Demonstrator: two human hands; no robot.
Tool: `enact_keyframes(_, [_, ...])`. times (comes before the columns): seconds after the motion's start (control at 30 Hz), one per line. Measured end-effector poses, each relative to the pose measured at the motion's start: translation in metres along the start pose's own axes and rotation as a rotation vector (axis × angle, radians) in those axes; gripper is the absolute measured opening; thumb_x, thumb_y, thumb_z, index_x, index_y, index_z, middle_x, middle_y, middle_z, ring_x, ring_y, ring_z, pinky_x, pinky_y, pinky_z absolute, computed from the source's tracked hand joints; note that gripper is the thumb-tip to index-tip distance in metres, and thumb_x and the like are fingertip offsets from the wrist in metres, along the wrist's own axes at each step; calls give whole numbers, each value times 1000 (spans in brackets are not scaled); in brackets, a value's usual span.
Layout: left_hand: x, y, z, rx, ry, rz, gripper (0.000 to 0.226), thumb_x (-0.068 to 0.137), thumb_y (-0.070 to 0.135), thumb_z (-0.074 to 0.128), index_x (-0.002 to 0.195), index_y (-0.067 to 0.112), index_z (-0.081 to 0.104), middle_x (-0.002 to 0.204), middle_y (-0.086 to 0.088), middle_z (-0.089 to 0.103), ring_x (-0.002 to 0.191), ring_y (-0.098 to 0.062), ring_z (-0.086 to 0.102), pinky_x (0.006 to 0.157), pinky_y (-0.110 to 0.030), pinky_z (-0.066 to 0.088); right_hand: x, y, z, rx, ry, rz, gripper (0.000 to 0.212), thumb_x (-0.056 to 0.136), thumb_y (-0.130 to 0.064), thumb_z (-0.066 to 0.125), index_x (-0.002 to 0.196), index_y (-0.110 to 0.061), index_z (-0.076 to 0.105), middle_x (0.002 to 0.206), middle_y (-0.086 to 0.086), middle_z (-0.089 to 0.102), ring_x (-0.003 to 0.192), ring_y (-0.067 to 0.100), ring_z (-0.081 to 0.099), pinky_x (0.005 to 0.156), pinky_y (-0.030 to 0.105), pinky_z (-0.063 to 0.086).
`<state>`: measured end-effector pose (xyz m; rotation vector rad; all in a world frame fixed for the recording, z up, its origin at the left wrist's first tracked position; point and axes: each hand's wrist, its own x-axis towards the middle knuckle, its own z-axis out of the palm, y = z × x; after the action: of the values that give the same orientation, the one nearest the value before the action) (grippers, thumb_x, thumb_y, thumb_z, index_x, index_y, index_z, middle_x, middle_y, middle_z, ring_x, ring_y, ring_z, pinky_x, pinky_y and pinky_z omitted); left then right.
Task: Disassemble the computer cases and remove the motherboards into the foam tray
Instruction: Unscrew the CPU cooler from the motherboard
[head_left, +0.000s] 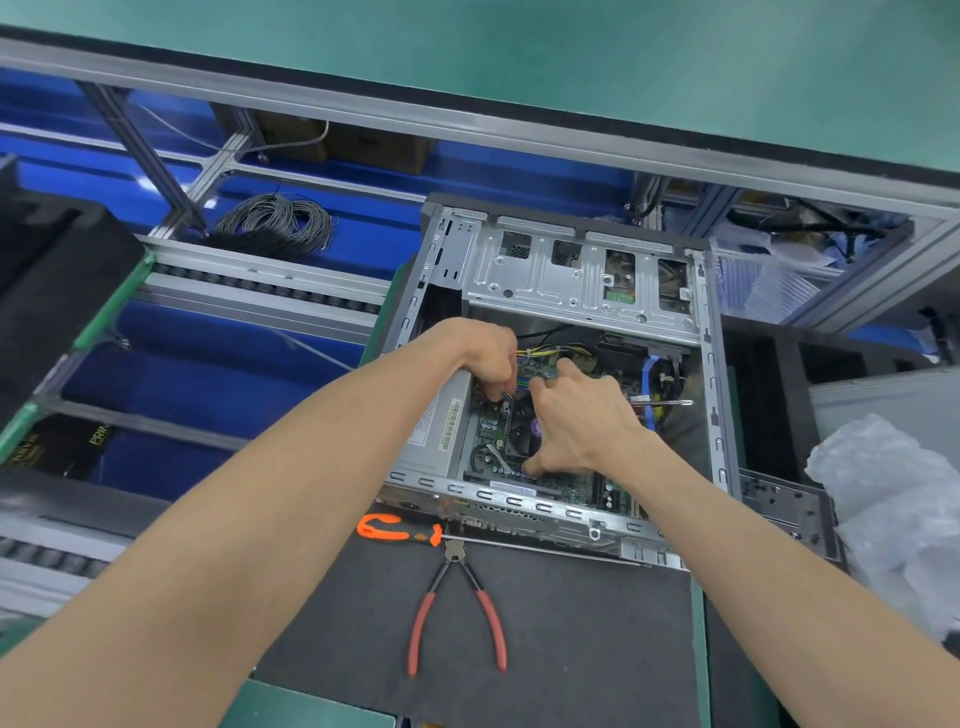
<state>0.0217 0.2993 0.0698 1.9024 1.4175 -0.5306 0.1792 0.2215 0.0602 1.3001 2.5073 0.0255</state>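
Motherboard (491, 421) lies flat in open case (717, 364), L hand (485, 353) nearest, fingers curled pinching wire bundle (522, 387) just below them at board's far-left edge; R hand (582, 421) spread, braced on fan.

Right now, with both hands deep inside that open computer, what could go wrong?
The left hand grips a bundle of coloured wires at the motherboard; a hard tug might strain the connector or the board. The right hand is spread over the fan, so pressure there could stress it. The case's bare metal edges sit close to both forearms and could scrape them.
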Motion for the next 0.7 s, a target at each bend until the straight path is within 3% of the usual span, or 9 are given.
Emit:
enact_keyframes(0.1, [-2,1,0,12,0,-4,31,83,10,75,113,19,75,103,4,65,99,-18,57,83,-29,44,2,4,4,64,-12,27,80,52,-78,65,103,-18,50,71,-7,39,101,19,45,51,33,27])
enact_keyframes(0.3, [-9,4,0,-3,17,1,28,80,11,78,106,20,75,103,3,67,99,-18,60,80,-29,46,-2,6,8,63,-11,47,85,51,-80,62,108,-18,52,75,-7,44,100,18,47,48,32,21])
enact_keyframes(0.4, [-13,5,0,24,48,6,32,73,22,86,101,16,72,96,1,71,92,-19,64,72,-30,50,-1,7,10,70,-5,48,88,51,-82,60,110,-18,51,78,-6,52,102,19,48,49,32,22])
enact_keyframes(0.47, [-16,6,1,93,74,21,34,66,30,90,91,16,73,89,-2,73,88,-20,66,70,-31,53,-1,7,12,60,-6,37,90,54,-84,59,114,-19,49,93,-4,62,107,21,46,50,33,26])
enact_keyframes(0.57, [-21,9,3,174,167,52,30,58,34,94,64,23,67,75,3,67,79,-20,65,63,-34,55,-5,10,5,41,-25,16,99,57,-90,55,127,-20,46,115,-3,59,115,23,46,57,36,34])
enact_keyframes(0.63, [-25,10,5,231,201,58,31,59,35,92,57,29,62,77,8,63,74,-16,62,57,-30,47,-7,16,-9,110,-9,12,87,68,-80,53,130,-20,43,120,1,52,116,24,45,60,37,36])
enact_keyframes(0.7, [-28,9,7,274,182,42,29,63,34,89,58,34,61,84,12,64,77,-15,63,61,-30,48,-9,20,-27,292,23,16,56,80,-45,55,128,-18,42,117,2,46,114,26,43,65,38,40])
